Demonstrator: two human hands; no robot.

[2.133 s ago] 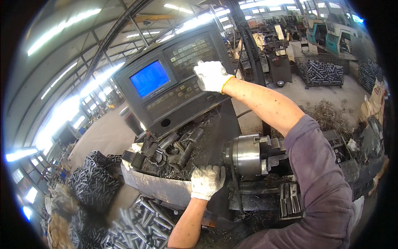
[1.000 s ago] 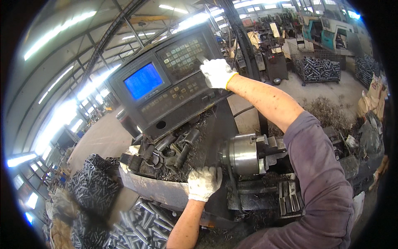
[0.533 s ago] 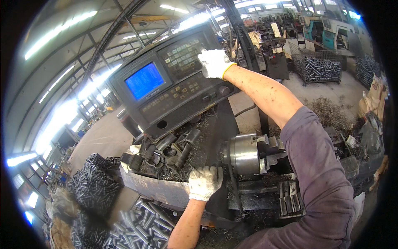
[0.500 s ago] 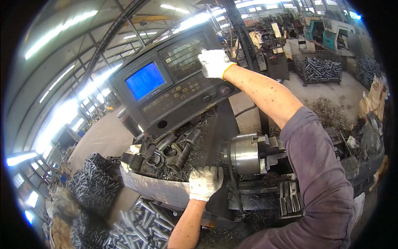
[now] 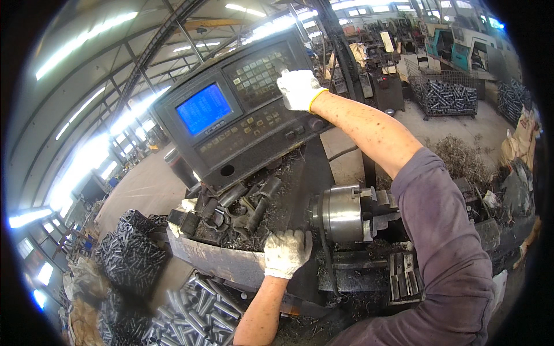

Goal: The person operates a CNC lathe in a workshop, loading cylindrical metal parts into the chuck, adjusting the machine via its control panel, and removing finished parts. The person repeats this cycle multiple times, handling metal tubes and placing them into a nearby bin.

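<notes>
My right hand (image 5: pixel 299 90), in a white work glove with a yellow cuff edge, is at the right side of the keypad (image 5: pixel 257 76) on a dark machine control panel (image 5: pixel 248 158). Its fingers are curled in, with the fingertips against or just in front of the panel; nothing shows in them. To the left of the keypad a blue screen (image 5: pixel 203 109) is lit. Lower down, my left hand (image 5: pixel 287 254), in a soiled white glove, lies on the edge of the chip-covered machine top (image 5: pixel 288 199), fingers laid forward and holding nothing visible.
A steel lathe chuck (image 5: pixel 341 213) sits right of my left hand. Dark metal tool parts (image 5: pixel 245 213) lie on the machine top. Loose metal tubes (image 5: pixel 199 311) are heaped at lower left, near piled tubes (image 5: pixel 130 251). A wire cage (image 5: pixel 444 95) of parts stands far right.
Both hands stay in nearly the same places. The whole view has shifted very slightly; nothing is visibly picked up or let go.
</notes>
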